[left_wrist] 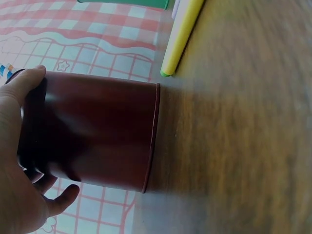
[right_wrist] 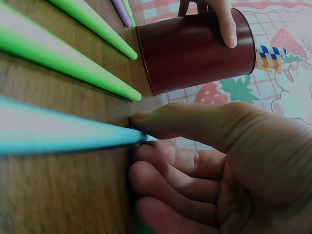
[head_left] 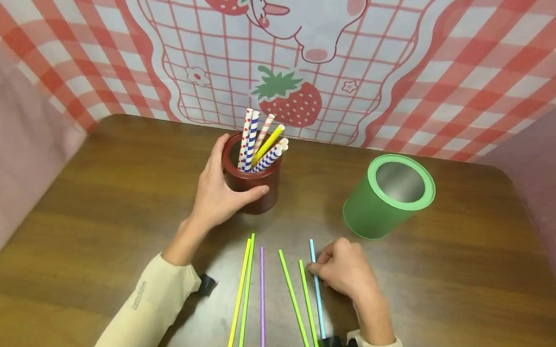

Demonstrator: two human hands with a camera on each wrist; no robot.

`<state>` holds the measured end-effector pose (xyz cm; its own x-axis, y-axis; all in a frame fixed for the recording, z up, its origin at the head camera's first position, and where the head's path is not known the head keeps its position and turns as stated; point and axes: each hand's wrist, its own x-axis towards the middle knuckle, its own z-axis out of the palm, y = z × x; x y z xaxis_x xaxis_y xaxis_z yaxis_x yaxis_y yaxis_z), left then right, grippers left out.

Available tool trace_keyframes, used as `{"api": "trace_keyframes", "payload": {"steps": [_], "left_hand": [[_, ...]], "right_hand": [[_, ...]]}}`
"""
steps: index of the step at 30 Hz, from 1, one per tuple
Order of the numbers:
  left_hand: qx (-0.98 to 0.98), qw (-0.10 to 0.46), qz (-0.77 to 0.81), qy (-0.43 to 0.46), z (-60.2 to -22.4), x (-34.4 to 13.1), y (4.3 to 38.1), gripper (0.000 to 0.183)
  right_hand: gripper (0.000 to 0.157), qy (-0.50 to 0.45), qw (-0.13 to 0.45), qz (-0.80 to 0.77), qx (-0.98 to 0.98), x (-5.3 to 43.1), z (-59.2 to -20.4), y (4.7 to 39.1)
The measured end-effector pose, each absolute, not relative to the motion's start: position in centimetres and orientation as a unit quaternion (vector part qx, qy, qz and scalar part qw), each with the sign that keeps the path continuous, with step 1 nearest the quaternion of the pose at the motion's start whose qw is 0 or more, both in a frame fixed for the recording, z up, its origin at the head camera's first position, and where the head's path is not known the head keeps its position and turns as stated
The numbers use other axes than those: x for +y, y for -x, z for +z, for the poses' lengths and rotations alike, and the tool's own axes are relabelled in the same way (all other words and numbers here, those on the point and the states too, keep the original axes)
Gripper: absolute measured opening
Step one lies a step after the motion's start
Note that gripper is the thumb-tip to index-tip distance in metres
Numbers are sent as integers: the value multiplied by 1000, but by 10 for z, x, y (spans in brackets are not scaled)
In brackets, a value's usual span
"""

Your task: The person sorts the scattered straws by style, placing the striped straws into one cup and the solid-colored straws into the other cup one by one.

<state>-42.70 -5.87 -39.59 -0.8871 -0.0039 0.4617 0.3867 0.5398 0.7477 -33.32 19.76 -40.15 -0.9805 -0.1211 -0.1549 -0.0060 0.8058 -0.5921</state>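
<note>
My left hand point(head_left: 217, 198) holds a dark red can point(head_left: 262, 206) that stands upright on the table, thumb on its near side and fingers around its far side. Several patterned paper straws point(head_left: 250, 144) and a yellow straw point(head_left: 269, 144) stick up out of it. In the left wrist view the can point(left_wrist: 102, 131) shows its smooth side. My right hand point(head_left: 346, 266) pinches a light blue straw point(head_left: 319, 302) near its far end, between thumb and fingers; the right wrist view shows this blue straw point(right_wrist: 58, 129) low over the wood. Just left lies a green straw point(head_left: 310, 309).
Another green straw point(head_left: 293, 294), a purple straw point(head_left: 262, 303), a third green straw point(head_left: 246, 302) and a yellow straw point(head_left: 237, 301) lie lengthwise on the wooden table point(head_left: 107, 225). An open green can point(head_left: 372, 216) stands back right. A strawberry-print cloth point(head_left: 392, 95) hangs behind.
</note>
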Motion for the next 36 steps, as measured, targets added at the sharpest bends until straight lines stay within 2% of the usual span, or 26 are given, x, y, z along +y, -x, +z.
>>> {"api": "trace_keyframes", "payload": {"steps": [8, 18, 29, 36], "left_hand": [[-842, 212, -483, 114, -402, -52, 432, 112], [-843, 203, -490, 91, -405, -42, 426, 115], [-832, 213, -507, 81, -409, -41, 411, 115], [-828, 223, -504, 101, -403, -43, 418, 115]], "right_hand": [[22, 0, 114, -322, 940, 203, -406, 341], [19, 6, 133, -358, 924, 220, -417, 347], [19, 23, 142, -384, 912, 225, -422, 339], [19, 28, 129, -397, 908, 223, -421, 340]]}}
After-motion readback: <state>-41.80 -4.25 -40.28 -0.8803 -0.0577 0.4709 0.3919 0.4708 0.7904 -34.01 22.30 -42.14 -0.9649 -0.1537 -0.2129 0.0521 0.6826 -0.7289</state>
